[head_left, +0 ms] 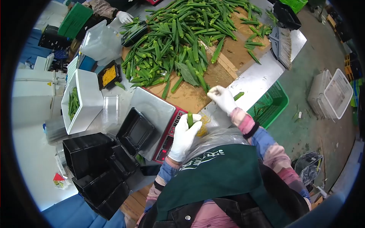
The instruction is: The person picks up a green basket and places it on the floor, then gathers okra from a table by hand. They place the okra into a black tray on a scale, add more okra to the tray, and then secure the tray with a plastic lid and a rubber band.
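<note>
My left hand (pixel 184 136), in a white glove, is closed around an okra pod (pixel 190 119) that stands up between thumb and fingers, just right of the red scale (pixel 174 122). My right hand (pixel 221 98), gloved too, has its fingers bent together at the near tip of a pod (pixel 202 82) at the pile's edge; whether it grips that pod is unclear. A large heap of green okra (pixel 171 45) covers the cardboard (pixel 224 72) beyond both hands. On the scale's metal plate lies a black tray (pixel 135 129). Yellow rubber bands (pixel 204 125) lie between my hands.
Black trays (pixel 89 154) are stacked at the left, near a white bin (pixel 85 102) holding okra. A green basket (pixel 279 102) and a brush (pixel 280 45) are at the right. Another person's gloved hand (pixel 124 17) is beyond the pile's left side.
</note>
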Action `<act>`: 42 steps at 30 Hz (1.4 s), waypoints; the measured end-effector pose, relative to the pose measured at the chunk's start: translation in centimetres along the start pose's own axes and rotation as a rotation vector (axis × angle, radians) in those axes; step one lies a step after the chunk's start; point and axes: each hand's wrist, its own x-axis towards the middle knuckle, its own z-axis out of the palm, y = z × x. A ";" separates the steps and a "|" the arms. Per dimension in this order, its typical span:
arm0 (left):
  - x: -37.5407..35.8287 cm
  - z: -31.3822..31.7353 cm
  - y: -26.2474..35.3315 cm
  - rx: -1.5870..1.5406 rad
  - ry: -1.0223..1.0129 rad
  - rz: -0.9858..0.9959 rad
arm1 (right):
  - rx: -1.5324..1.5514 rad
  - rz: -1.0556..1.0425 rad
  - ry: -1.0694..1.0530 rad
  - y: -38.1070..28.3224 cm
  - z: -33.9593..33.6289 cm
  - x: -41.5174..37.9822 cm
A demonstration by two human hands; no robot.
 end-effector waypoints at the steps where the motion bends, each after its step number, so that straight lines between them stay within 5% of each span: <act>1: -0.1 0.1 0.5 0.049 0.045 0.020 | -0.099 -0.019 0.059 0.4 0.5 1.5; 7: -0.2 1.0 2.4 -0.170 0.162 -0.131 | -0.454 0.020 0.091 0.6 2.7 7.8; 11: 0.4 -0.3 2.2 -0.287 0.157 -0.169 | 0.118 0.015 0.024 2.2 1.2 8.5; 14: 1.6 -0.7 2.3 -0.464 0.150 -0.226 | 0.373 0.265 -0.203 0.8 -2.2 7.3; 17: 3.1 -0.7 2.4 -0.590 0.108 -0.238 | 0.956 0.288 -0.385 0.2 -3.3 5.6; 21: 4.8 -0.6 2.7 -0.684 0.033 -0.260 | 1.053 0.369 -0.419 -1.6 -3.0 3.4; 26: 6.2 0.4 1.8 -0.805 -0.007 -0.232 | 0.201 0.234 -0.576 -5.4 0.3 1.7; 30: 6.5 -0.4 1.3 -0.773 0.116 -0.278 | -0.213 -0.051 -0.036 -4.4 3.0 6.5; 35: 6.5 -0.7 1.6 -0.743 0.149 -0.292 | -0.723 -0.172 0.096 -3.9 4.8 11.4; 42: 6.5 -0.8 1.7 -0.771 0.140 -0.289 | 0.640 0.241 -0.214 -0.8 -0.7 11.6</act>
